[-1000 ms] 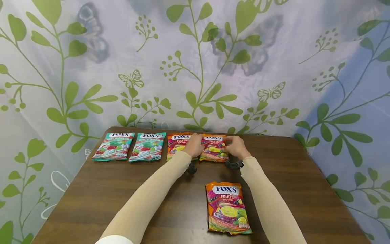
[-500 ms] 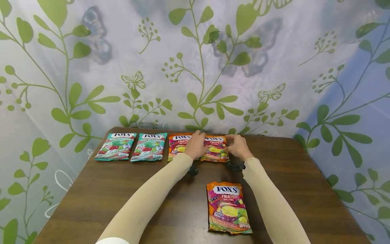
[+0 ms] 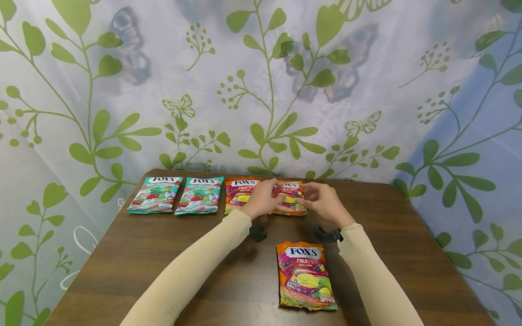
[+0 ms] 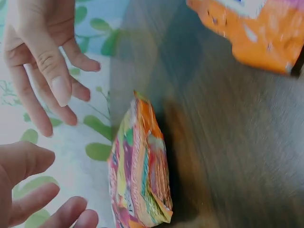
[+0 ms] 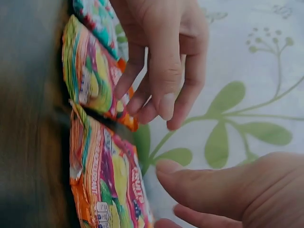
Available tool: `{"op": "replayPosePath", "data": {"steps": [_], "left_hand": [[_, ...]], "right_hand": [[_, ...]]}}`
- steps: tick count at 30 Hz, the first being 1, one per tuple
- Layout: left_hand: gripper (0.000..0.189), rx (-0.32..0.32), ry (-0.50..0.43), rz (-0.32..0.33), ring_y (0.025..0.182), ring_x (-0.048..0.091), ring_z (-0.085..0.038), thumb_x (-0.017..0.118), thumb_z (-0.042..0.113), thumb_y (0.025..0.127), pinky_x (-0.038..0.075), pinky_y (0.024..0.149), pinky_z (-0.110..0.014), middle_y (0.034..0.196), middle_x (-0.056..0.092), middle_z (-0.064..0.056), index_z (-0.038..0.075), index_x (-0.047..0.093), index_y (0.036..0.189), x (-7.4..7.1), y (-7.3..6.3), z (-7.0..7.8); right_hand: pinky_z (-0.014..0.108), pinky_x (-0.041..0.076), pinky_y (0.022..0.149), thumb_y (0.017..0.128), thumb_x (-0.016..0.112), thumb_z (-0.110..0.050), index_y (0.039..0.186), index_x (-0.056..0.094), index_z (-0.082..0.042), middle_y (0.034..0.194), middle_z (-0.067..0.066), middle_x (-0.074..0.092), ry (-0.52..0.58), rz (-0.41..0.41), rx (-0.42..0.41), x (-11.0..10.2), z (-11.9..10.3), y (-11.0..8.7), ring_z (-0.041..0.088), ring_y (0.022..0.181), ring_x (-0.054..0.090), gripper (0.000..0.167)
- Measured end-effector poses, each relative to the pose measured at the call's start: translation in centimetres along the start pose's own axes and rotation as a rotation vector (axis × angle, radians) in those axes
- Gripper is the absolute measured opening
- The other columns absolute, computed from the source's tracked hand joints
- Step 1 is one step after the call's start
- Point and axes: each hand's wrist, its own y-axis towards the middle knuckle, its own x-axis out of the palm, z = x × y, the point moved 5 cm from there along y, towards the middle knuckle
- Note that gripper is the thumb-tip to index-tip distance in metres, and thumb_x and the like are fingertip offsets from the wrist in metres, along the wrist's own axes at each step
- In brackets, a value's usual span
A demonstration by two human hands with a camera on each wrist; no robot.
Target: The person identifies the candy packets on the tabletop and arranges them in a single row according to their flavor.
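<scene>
My left hand and right hand hover on either side of an orange Fox's Fruits candy bag lying at the right end of the back row. Fingers of both hands are spread and relaxed, with nothing held. In the left wrist view a gap shows between the left hand and that candy bag. The left hand partly covers it and the neighbouring Fruits candy bag in the head view. In the right wrist view the right hand is beside the end bag, thumb apart from it.
Two teal Mint Blossom candy bags lie to the left in the same row, near the table's back edge. Another Fruits candy bag lies closer on the brown wooden table, between the forearms. A leaf-patterned curtain hangs behind.
Both hands have drawn back from the end Fruits bag and toward the person, the right one also moving right, fingers loosening. The bags stay in place.
</scene>
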Motion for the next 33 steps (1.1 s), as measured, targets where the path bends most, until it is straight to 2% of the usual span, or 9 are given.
{"op": "replayPosePath", "data": {"steps": [2,3,4,7,11,18,23,29,33], "left_hand": [[0.037,-0.017,-0.039,-0.033,0.094,0.066,-0.024,0.075,0.025,0.106,0.058,0.087,-0.041,0.109,0.071,-0.013,0.000,0.068,0.132,-1.6,-2.2,3.0],[0.037,-0.018,-0.054,-0.040,0.092,0.066,-0.022,0.075,0.026,0.106,0.058,0.085,-0.038,0.108,0.071,-0.011,0.001,0.068,0.132,-1.7,-2.6,3.3],[0.037,-0.034,-0.077,-0.061,0.090,0.067,-0.021,0.074,0.023,0.106,0.059,0.083,-0.037,0.107,0.071,-0.012,-0.001,0.067,0.134,-2.5,-3.7,4.6],[0.043,-0.052,-0.109,-0.103,0.082,0.065,-0.016,0.076,0.027,0.106,0.057,0.076,-0.030,0.103,0.070,-0.009,0.001,0.065,0.137,-2.5,-5.2,4.9],[0.050,-0.052,-0.127,-0.153,0.081,0.066,-0.015,0.078,0.030,0.104,0.058,0.076,-0.031,0.102,0.071,-0.007,-0.001,0.062,0.140,-2.5,-6.9,4.9],[0.056,-0.039,-0.126,-0.235,0.079,0.067,-0.013,0.078,0.032,0.104,0.058,0.073,-0.031,0.100,0.068,-0.004,-0.001,0.058,0.146,-2.3,-9.7,5.0],[0.051,0.020,-0.145,-0.277,0.075,0.070,-0.016,0.077,0.028,0.105,0.058,0.073,-0.029,0.099,0.070,-0.005,-0.001,0.058,0.142,-2.0,-11.2,5.7],[0.050,0.014,-0.173,-0.316,0.078,0.070,-0.015,0.077,0.026,0.105,0.059,0.071,-0.028,0.104,0.070,-0.006,-0.001,0.058,0.143,-2.1,-12.7,6.0],[0.048,0.039,-0.176,-0.327,0.083,0.071,-0.014,0.077,0.023,0.104,0.059,0.076,-0.027,0.103,0.071,-0.006,-0.002,0.059,0.141,-1.9,-13.6,6.0]], "right_hand": [[0.052,0.063,0.087,0.100,0.082,-0.008,0.148,0.065,0.001,0.134,0.025,0.071,0.010,-0.011,-0.028,0.0,-0.4,-1.0,0.038,0.109,0.074,0.052],[0.052,0.063,0.087,0.100,0.082,-0.009,0.148,0.065,0.000,0.134,0.025,0.071,0.019,-0.015,-0.038,0.0,-0.5,-1.5,0.038,0.109,0.074,0.052],[0.052,0.063,0.086,0.100,0.083,-0.011,0.148,0.065,0.000,0.134,0.025,0.071,0.027,-0.017,-0.046,0.0,-0.5,-1.9,0.038,0.109,0.074,0.052],[0.052,0.063,0.085,0.099,0.084,-0.017,0.147,0.066,-0.002,0.133,0.025,0.071,0.046,-0.023,-0.059,0.1,-0.4,-3.4,0.037,0.108,0.074,0.053],[0.049,0.063,0.085,0.099,0.085,-0.020,0.148,0.065,-0.003,0.132,0.025,0.071,0.067,-0.030,-0.048,0.1,0.1,-5.3,0.035,0.107,0.074,0.056],[0.032,0.064,0.074,0.098,0.086,-0.020,0.148,0.065,-0.004,0.134,0.025,0.070,0.093,-0.026,-0.004,0.1,0.5,-8.8,0.029,0.104,0.076,0.057],[0.031,0.063,0.072,0.096,0.087,-0.018,0.146,0.067,-0.004,0.133,0.024,0.070,0.095,-0.008,0.020,0.2,0.6,-11.0,0.026,0.101,0.075,0.055],[0.030,0.063,0.070,0.095,0.087,-0.010,0.145,0.068,-0.004,0.131,0.023,0.070,0.112,-0.002,0.081,0.3,0.9,-13.1,0.023,0.098,0.075,0.054],[0.032,0.063,0.069,0.093,0.088,-0.010,0.144,0.068,-0.002,0.128,0.023,0.070,0.127,-0.009,0.114,0.7,1.6,-14.4,0.022,0.093,0.076,0.055]]}}
